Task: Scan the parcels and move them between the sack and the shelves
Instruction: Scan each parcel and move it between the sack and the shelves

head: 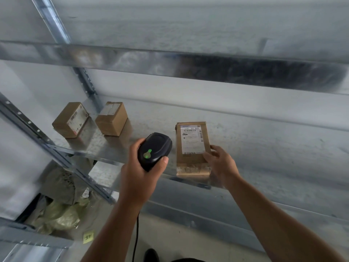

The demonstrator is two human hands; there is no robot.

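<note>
A flat brown cardboard parcel with a white shipping label lies on the metal shelf near its front edge. My right hand grips the parcel's lower right corner. My left hand holds a black barcode scanner just left of the parcel; a green light glows on its top and its cable hangs down. Two small brown boxes, one and another, stand further left on the same shelf. A pale green sack lies on the floor at the lower left.
A second metal shelf runs overhead. Grey perforated uprights frame the rack on the left. A yellow sticky note sits on the floor by the sack. The shelf stretches bare to the right of the parcel.
</note>
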